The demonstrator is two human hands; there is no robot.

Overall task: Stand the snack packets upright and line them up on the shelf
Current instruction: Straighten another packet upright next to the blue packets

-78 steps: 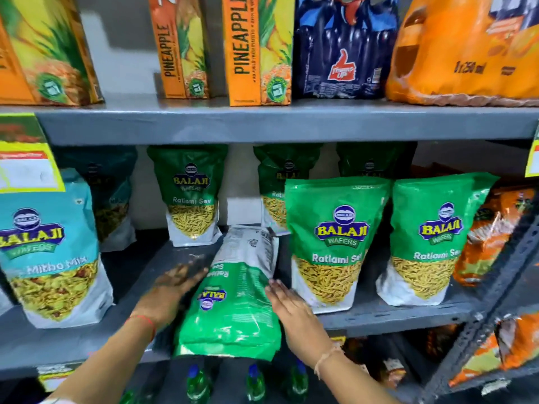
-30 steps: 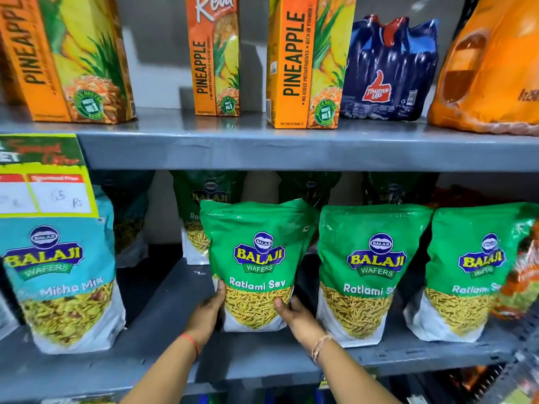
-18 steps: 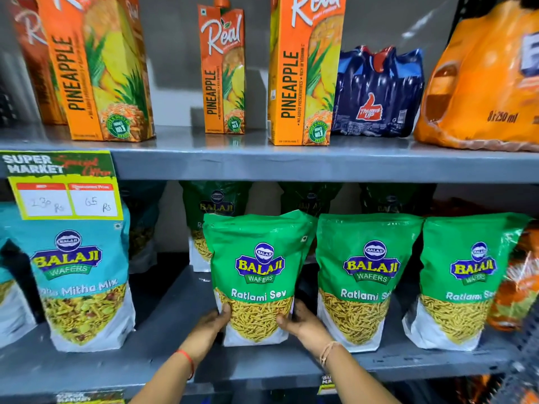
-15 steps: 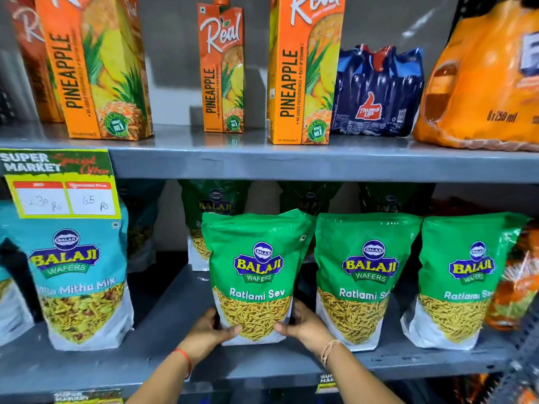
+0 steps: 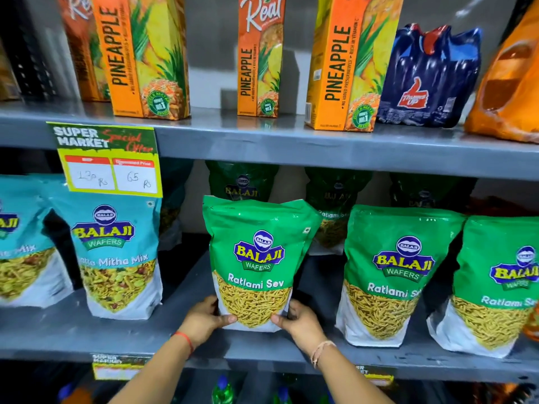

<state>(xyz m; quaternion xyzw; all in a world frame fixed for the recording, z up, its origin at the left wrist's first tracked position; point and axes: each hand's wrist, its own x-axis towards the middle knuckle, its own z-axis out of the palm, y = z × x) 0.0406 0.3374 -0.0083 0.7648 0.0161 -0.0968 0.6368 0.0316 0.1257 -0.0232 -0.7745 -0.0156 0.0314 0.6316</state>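
Head view: upright Ratlami Sev packet (image 5: 256, 258), front of middle shelf (image 5: 87, 330). My left hand (image 5: 204, 319) and right hand (image 5: 300, 322) pinch its bottom corners. Advice: square base flat, face forward, level with neighbouring packet (image 5: 390, 272). Contents: yellow sev, seen through window.

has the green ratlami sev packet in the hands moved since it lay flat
Yes. The green Ratlami Sev packet now stands upright on the grey metal shelf, left of its matching green neighbour.
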